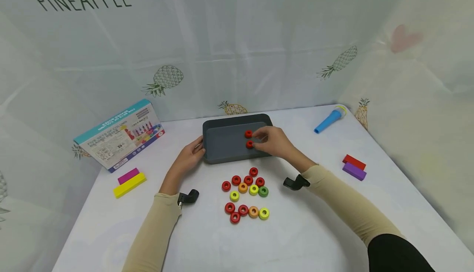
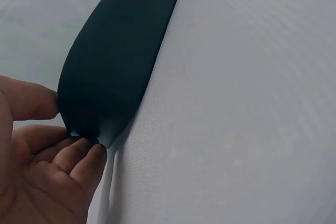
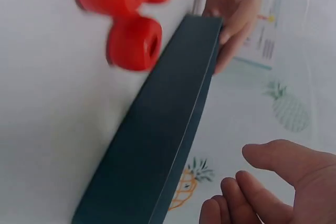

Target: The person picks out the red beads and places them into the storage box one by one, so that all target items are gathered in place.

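A dark grey rectangular tray (image 1: 226, 140) lies on the table. My left hand (image 1: 187, 156) grips its left end; in the left wrist view the thumb and fingertips are at the tray's end wall (image 2: 113, 61). Inside, toward the right, are two red rings, an upper one (image 1: 248, 133) and a lower one (image 1: 249, 144). Over the tray's right end, my right hand (image 1: 275, 142) has its fingertips right by these rings. The right wrist view shows that hand's thumb and fingers apart, with nothing between them.
In front of the tray lie several loose red, orange, yellow and green rings (image 1: 243, 210). A printed box (image 1: 122, 136) and yellow block (image 1: 129, 185) with a magenta block (image 1: 128, 176) are left. At right are a blue toy microphone (image 1: 327, 122), red block (image 1: 354, 162) and purple block (image 1: 354, 171).
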Demonstrator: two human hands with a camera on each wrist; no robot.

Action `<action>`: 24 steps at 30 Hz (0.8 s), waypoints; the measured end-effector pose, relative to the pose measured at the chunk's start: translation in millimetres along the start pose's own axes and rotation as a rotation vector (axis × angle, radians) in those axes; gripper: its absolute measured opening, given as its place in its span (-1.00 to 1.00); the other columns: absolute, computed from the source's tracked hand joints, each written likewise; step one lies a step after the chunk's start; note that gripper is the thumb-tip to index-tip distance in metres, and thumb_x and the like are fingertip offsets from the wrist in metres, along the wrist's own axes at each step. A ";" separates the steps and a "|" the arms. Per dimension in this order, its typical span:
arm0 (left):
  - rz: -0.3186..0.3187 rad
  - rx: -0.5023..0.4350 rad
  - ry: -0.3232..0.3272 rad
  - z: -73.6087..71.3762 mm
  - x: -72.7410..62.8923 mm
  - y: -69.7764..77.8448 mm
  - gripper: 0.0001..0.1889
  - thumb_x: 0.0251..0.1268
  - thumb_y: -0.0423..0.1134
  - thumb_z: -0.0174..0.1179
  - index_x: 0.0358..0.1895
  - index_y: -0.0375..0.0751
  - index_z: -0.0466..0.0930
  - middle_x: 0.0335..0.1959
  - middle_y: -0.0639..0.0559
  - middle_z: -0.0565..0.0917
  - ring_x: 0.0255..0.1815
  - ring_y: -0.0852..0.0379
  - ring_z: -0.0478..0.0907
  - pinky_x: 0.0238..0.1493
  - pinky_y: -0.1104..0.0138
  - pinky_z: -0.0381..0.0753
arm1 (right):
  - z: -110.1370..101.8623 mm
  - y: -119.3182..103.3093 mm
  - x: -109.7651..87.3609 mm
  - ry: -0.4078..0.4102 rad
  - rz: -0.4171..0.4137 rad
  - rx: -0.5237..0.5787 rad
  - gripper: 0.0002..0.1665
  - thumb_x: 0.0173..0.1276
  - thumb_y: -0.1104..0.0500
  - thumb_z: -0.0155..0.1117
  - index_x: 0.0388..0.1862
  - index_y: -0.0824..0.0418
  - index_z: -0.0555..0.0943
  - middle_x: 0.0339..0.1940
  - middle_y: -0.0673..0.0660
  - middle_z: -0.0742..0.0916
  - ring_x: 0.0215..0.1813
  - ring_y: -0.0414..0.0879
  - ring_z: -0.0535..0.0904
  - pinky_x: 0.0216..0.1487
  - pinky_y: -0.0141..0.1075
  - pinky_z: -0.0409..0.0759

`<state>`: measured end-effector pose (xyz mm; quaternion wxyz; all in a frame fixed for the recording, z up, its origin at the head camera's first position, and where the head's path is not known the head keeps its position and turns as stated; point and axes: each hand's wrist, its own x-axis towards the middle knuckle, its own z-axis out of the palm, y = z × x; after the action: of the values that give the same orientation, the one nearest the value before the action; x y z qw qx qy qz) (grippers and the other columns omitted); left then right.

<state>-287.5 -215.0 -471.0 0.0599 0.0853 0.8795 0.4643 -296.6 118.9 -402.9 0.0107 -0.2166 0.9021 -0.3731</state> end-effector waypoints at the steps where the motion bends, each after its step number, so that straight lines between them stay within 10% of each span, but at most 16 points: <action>1: 0.002 0.000 -0.001 -0.1 0.2 0.1 -0.34 0.57 -0.25 -0.03 0.64 -0.19 0.01 0.58 -0.19 0.24 0.57 -0.11 0.27 0.62 0.01 0.15 | 0.9 -1.0 -4.8 0.000 -0.009 -0.003 -0.62 0.26 0.20 0.48 0.04 0.31 0.72 0.03 0.25 0.77 0.08 0.17 0.69 0.10 -0.04 0.72; 24: 0.004 -0.033 -0.006 0.4 1.4 -2.2 -0.34 0.57 -0.25 -0.02 0.63 -0.21 0.01 0.59 -0.19 0.22 0.58 -0.09 0.26 0.60 0.04 0.20 | 36.1 6.7 -53.1 -0.100 0.028 0.039 -0.64 0.20 0.23 0.51 -0.01 0.27 0.75 -0.05 0.12 0.80 0.00 -0.01 0.69 0.07 -0.14 0.76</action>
<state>-289.0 -215.5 -473.1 0.0631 0.0875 0.8714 0.4785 -244.6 120.1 -441.1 0.0653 -0.2221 0.8959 -0.3792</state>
